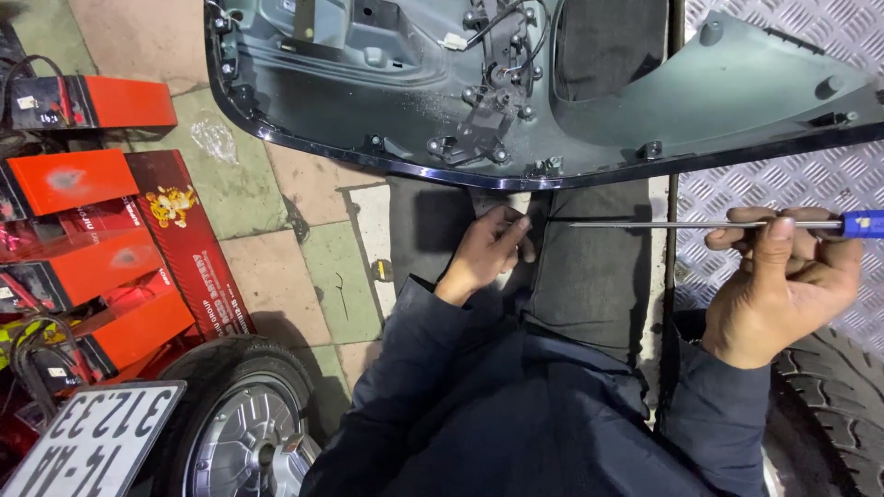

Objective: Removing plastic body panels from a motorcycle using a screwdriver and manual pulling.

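**Screwdriver held level below an upturned scooter body panel**

The right hand (pixel 783 290) grips a long screwdriver (pixel 709 224), its fingers curled shut around the shaft just short of the blue handle, which pokes out past the thumb toward the right edge of the view. The thin metal shaft lies nearly level and points left, its tip ending in the air above the person's dark-trousered lap, near the left hand but apart from it.

The left hand (pixel 488 250) rests low between the knees, fingers bent and drawn together; whether they pinch anything small cannot be told from this view.

Just above both hands lies a large dark plastic scooter body panel (pixel 737 101), inner side up, showing ribs, screw bosses, a wire with a white connector (pixel 454 41) and a black bracket (pixel 479 129). Its glossy rim runs close above the left hand without touching it.

The panel's right part rests over a metal checker plate (pixel 783 198). On the tiled floor to the left stand red boxes (pixel 87 175) in a stack, with a wheel (pixel 249 433) and a white number plate (pixel 97 442) at the bottom left. A tyre (pixel 833 405) shows at the bottom right.
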